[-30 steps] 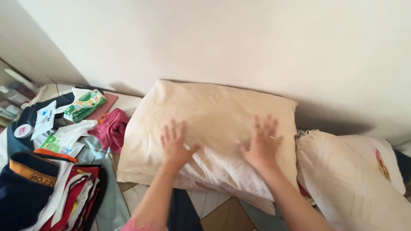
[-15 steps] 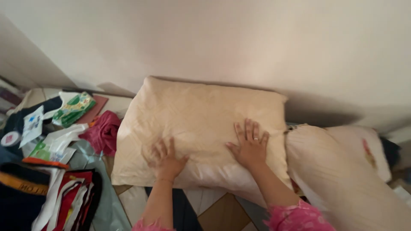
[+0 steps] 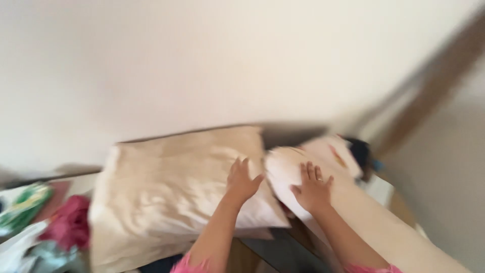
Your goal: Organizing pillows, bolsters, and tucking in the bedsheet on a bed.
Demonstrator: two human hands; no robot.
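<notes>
We have our left hand (image 3: 241, 181) spread flat, fingers apart, on the right end of the large beige rectangular cloth pillow (image 3: 177, 187), which lies along the back edge of the bed against the plain pale wall (image 3: 212, 65). Our right hand (image 3: 313, 191) lies open too, palm down on the near end of the second pillow, a long cream one with a small printed patch (image 3: 323, 172), which runs from just beside the beige pillow toward the bed's right corner. Neither hand closes around anything; both press or rest with fingers wide, so nothing is truly gripped. The two pillows meet or overlap between our hands, though the blur keeps us from telling which edge lies on top. We judge the main risk to be slipping: with open palms only, a push on the soft cloth could slide the cream pillow off the right side of the bed, where a dark object (image 3: 359, 150) and a brown wooden strip (image 3: 434, 76) stand near, or shove the beige pillow leftward into the crumpled magenta cloth (image 3: 68, 227) and the green-patterned packet (image 3: 22, 207) at the bed's left edge. A second risk, as we see it, is that the pillowcase bunches under our left palm instead of the whole pillow moving, since the cloth already shows wrinkles there.
</notes>
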